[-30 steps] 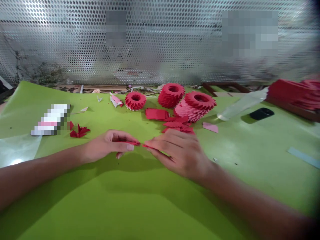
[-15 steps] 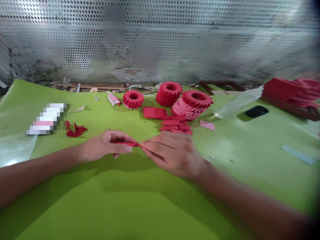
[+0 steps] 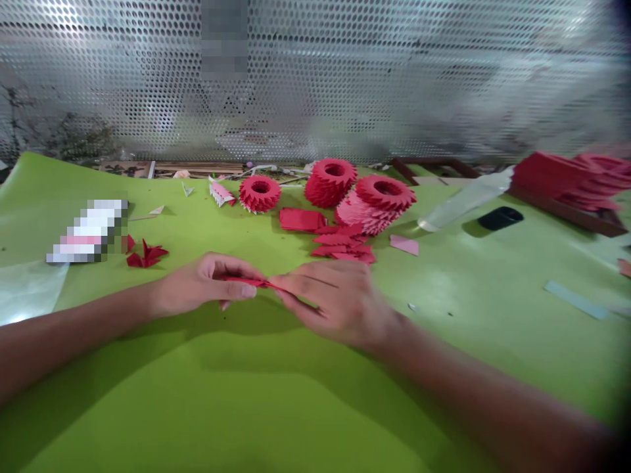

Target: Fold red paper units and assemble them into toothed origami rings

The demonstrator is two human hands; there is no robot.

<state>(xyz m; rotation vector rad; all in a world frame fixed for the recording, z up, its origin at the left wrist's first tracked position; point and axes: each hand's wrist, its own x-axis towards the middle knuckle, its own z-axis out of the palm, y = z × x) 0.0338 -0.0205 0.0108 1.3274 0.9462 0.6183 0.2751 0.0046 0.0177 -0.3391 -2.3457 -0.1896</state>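
Observation:
My left hand (image 3: pixel 207 286) and my right hand (image 3: pixel 330 302) meet above the green-covered table, both pinching a narrow red folded paper piece (image 3: pixel 249 282). Part of the paper is hidden inside my fingers. Just beyond my right hand lies a loose heap of red folded paper units (image 3: pixel 342 247). Farther back stand several ring-shaped modular origami pieces, including a red one (image 3: pixel 259 194) and a taller red one (image 3: pixel 330 182). A red ring (image 3: pixel 384 194) rests against pink folded layers (image 3: pixel 357 217).
A green sheet (image 3: pixel 315 407) covers the table. A red paper stack (image 3: pixel 300 220), a small red folded piece (image 3: pixel 145 256) and a pixelated packet (image 3: pixel 86 231) lie near my hands. At right are a clear bottle (image 3: pixel 466 207), a black phone (image 3: pixel 500 218) and more red paper (image 3: pixel 557 180). A perforated metal screen (image 3: pixel 315 79) stands behind.
My hands have moved closer, and the two red paper ends that showed a small gap now meet. The whole scene has shifted slightly left and up in view.

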